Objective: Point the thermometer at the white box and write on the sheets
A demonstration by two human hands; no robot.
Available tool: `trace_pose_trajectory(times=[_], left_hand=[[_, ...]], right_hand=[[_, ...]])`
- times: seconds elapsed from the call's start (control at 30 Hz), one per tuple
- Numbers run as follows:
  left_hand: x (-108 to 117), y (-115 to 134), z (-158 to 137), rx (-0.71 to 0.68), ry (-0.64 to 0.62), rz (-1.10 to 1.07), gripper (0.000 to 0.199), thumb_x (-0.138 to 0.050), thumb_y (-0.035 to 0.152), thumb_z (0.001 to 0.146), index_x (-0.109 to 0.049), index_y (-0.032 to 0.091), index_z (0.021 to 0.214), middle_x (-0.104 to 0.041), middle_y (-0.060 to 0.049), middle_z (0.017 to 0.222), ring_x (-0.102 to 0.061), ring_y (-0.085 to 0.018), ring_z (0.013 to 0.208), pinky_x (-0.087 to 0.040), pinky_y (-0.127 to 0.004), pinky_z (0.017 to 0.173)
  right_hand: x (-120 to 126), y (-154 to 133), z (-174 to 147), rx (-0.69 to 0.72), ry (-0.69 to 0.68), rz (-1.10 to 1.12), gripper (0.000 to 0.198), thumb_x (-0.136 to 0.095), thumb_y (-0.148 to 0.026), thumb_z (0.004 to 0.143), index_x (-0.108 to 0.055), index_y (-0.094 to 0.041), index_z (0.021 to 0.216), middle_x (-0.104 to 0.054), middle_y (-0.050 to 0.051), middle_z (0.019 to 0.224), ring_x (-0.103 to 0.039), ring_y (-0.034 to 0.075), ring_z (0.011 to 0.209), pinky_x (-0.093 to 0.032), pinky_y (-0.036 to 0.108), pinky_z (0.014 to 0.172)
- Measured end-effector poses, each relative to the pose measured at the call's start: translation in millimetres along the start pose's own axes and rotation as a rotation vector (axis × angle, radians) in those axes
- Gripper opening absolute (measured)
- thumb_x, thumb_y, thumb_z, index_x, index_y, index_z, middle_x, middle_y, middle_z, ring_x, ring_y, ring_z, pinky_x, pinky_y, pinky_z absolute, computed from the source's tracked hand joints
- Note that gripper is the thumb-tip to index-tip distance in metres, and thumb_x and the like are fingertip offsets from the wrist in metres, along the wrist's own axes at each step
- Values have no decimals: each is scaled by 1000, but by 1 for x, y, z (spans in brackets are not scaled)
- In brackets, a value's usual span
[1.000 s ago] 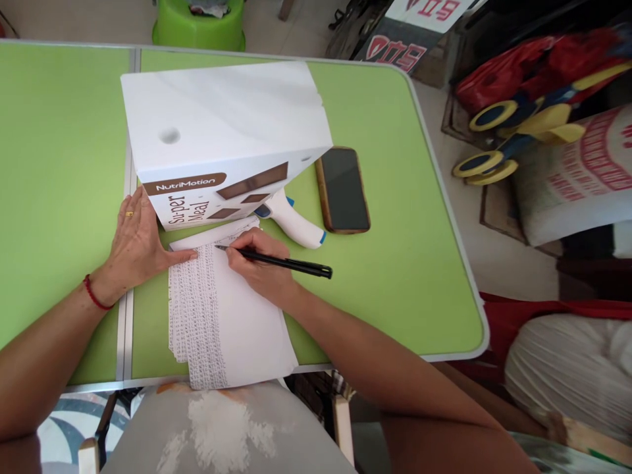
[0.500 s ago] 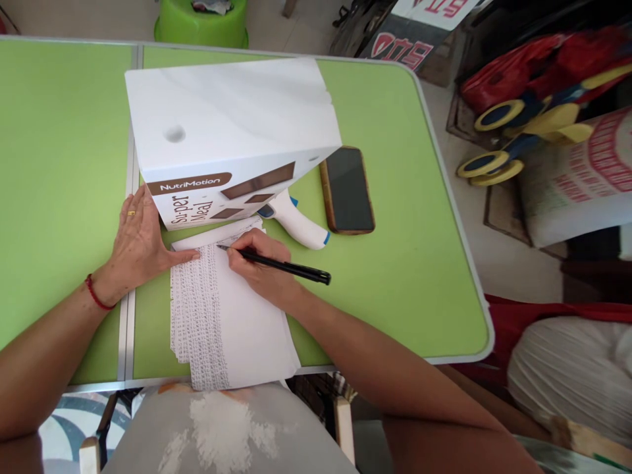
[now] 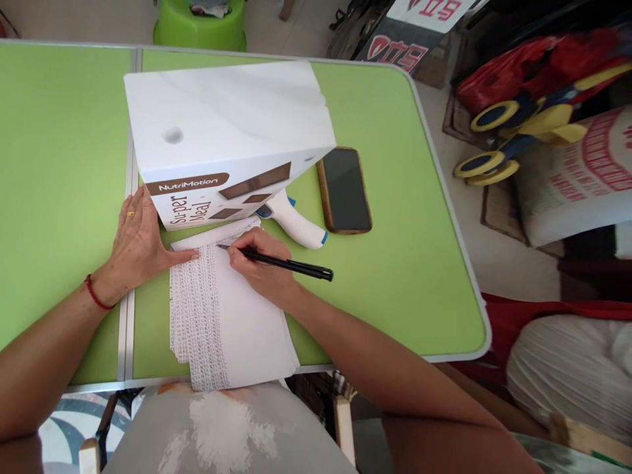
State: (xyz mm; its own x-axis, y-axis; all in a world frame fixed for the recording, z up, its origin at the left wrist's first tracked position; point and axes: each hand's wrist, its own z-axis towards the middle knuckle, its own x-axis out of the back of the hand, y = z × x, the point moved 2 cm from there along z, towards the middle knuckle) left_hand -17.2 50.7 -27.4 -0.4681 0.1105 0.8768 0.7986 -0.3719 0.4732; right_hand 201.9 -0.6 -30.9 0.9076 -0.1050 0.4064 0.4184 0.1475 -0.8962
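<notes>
A black pen (image 3: pixel 286 263) is pinched in my right hand (image 3: pixel 264 263), its tip on a sheet of paper (image 3: pixel 257 329). Columns of small handwriting fill the left part of that sheet, and more written sheets lie beneath it. My left hand (image 3: pixel 141 243) rests flat with fingers spread, the thumb pressing on the paper's upper left. Its fingers lie beside the lower left corner of a white box (image 3: pixel 227 118) marked NutriMotion. Right of the box's base lies a white handheld device (image 3: pixel 299 227) with blue ends, partly hidden by the box.
A phone (image 3: pixel 345 191) in a brown case lies to the right on the green table (image 3: pixel 415 276). A green stool (image 3: pixel 200 26) stands beyond the far edge. On the floor at right are a yellow-and-blue wheeled item (image 3: pixel 523 131) and a printed sack (image 3: pixel 582 171). Part of another person (image 3: pixel 573 368) shows at lower right.
The pen's rear end has tilted slightly down and to the right. My left hand stays in place, and the whole view has shifted a little.
</notes>
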Motion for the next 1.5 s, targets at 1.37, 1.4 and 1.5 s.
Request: trace_pose_trajectory(times=[1.37,1.4,1.5], left_hand=[[1,0,1,0,6,-3,118,-75,76,61,-25,16,149,-34,-24,154,-25,-47,146,-20,-65,119],[2,0,1,-3,12,-4,117,-75,76,61,-26,17,149,-35,-24,153,-25,-46,146,-20,-64,119],[2,1,1,-21,24,-2,115,-76,75,60,-27,20,149,-38,-21,152,-28,-45,145,-20,-64,119]], right_hand=[[-1,-1,0,-15,6,-27,14,-54,-19,71,-44,-24,62,-48,-7,55,-43,10,52,-39,24,52],[-1,-1,0,-13,0,-26,15,-55,-19,71,-44,-24,62,-49,-7,55,-44,10,52,-39,24,52],[0,1,0,-6,13,-10,15,-55,-20,73,-44,-24,63,-49,-6,54,-44,10,52,-39,24,51]])
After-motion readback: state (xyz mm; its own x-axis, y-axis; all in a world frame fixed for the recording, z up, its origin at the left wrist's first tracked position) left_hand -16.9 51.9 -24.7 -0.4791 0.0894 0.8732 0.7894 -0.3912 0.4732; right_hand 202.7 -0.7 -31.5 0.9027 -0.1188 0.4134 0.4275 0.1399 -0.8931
